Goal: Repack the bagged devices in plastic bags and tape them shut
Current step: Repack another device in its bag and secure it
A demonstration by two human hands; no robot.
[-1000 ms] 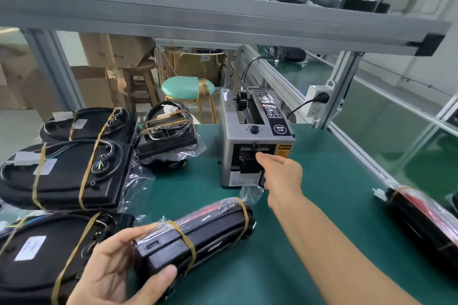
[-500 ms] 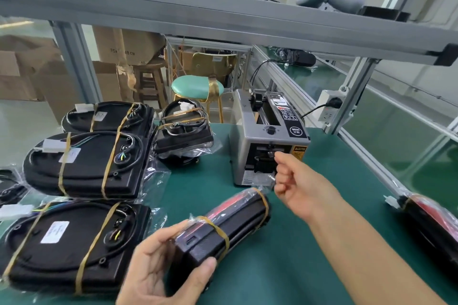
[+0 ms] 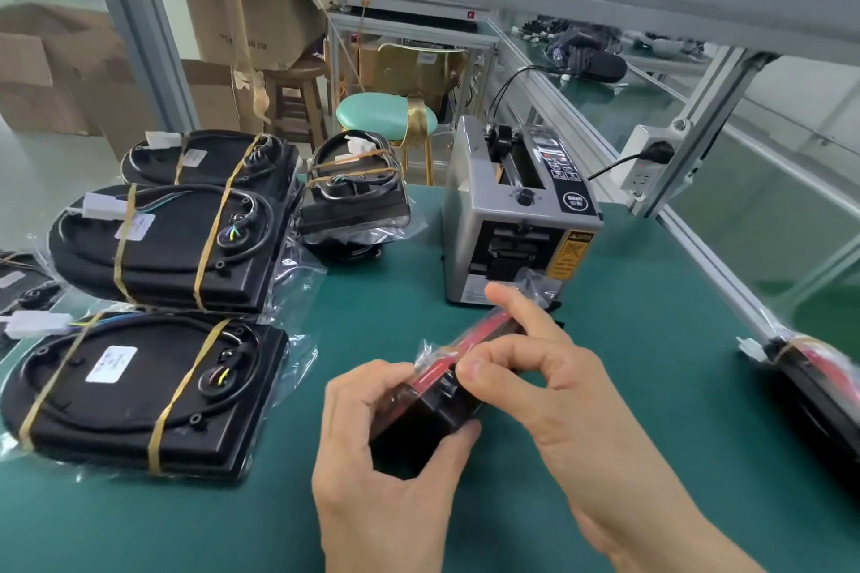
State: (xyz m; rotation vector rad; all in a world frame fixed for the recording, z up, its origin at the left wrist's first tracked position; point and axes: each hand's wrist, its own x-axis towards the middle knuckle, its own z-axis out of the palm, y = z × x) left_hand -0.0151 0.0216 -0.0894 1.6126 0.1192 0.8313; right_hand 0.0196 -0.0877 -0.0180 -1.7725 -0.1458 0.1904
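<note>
Nearest the camera, the left hand (image 3: pixel 386 470) wraps its grip round the near end of a black, blocky plastic device with a red strip along its top, sheathed in crinkled clear plastic bag (image 3: pixel 453 375); the thumb lies under the end and the fingers curl over the top. The right hand (image 3: pixel 544 382) comes in from the right with its wrist low, thumb and bent fingers pinching the glossy film at the device's upper edge, while the index finger stretches forward along the red strip. The device is held just above the matte green tabletop (image 3: pixel 651 363), angled away toward the machine behind. To the left lie three flat, rounded black plastic devices bound with tan rubbery bands, each in wrinkled clear film with coiled black cable and a white label: the nearest (image 3: pixel 144 395), one behind it (image 3: pixel 172 247), and a third farther back (image 3: pixel 209 158). A smaller banded black device (image 3: pixel 353 200) stands tilted beside them. At the right edge, another bagged black-and-red device (image 3: pixel 819 377) rests on the tabletop, only partly in view. Beyond the hands stands a boxy grey metal tape dispenser with a black labelled top and a yellow warning sticker (image 3: pixel 521 223). Farther off are a mint-green cushioned stool with a gold band (image 3: pixel 386 116), a wooden stool (image 3: pixel 293 102) and brown cardboard boxes (image 3: pixel 56 70).
</note>
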